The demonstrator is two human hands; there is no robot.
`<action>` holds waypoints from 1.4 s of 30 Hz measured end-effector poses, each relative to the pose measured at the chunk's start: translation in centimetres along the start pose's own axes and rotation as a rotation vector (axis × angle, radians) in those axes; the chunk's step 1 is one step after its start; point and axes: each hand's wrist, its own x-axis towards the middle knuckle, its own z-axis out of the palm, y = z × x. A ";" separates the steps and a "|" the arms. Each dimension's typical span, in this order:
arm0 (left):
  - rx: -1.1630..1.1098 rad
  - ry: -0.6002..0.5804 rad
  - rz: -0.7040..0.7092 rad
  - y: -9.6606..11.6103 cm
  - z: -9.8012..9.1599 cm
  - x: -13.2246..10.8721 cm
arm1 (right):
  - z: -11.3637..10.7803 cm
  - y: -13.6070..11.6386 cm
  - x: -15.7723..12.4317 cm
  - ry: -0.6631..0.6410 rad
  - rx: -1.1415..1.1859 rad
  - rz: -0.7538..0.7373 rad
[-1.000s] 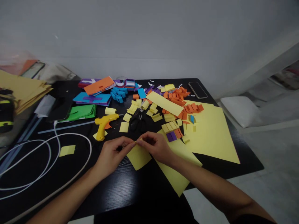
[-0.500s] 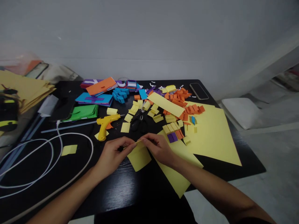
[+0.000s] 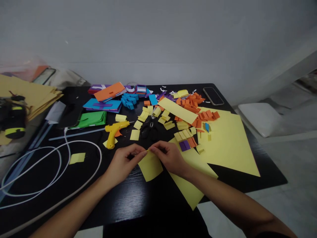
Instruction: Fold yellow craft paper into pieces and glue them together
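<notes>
Between my hands hangs a small piece of yellow paper (image 3: 151, 167), pinched along its top edge. My left hand (image 3: 125, 162) is closed on that edge from the left, thumb and forefinger together. From the right, my right hand (image 3: 170, 158) pinches the same edge, its fingertips close to the left ones. The edge itself is partly hidden by the fingers. Beyond my hands lie black-handled scissors (image 3: 150, 130) and a yellow glue gun (image 3: 115, 132). A larger yellow sheet (image 3: 192, 178) lies beneath my right wrist.
Folded yellow pieces (image 3: 183, 135) and orange pieces (image 3: 209, 115) cover the table's middle and right. Big yellow sheets (image 3: 230, 145) lie at right, near a phone (image 3: 213, 96). Stacked blue envelopes (image 3: 102, 104) and green paper (image 3: 92, 119) sit back left. A white cable (image 3: 99, 155) loops at left.
Both hands still pinch the yellow paper's top edge, with only slight finger movement. The whole view has shifted a little, so things appear slightly farther right.
</notes>
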 end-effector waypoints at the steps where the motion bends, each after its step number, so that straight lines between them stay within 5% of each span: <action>1: -0.003 -0.002 -0.004 0.0 0.0 0.0 | 0.0 0.1 0.0 -0.007 0.004 0.003; 8: 0.002 0.006 0.007 0.1 -0.1 -0.1 | 0.1 0.2 0.1 -0.073 0.196 0.103; 20: -0.204 0.075 -0.062 -0.2 -0.1 0.2 | -0.3 0.4 0.4 -0.002 0.241 0.185; 26: -0.167 0.060 -0.059 -0.7 0.1 0.1 | -0.3 0.1 0.4 -0.072 0.134 0.164; 42: -0.078 0.036 -0.016 -0.1 -0.3 0.3 | 0.1 0.3 0.0 -0.008 0.062 0.078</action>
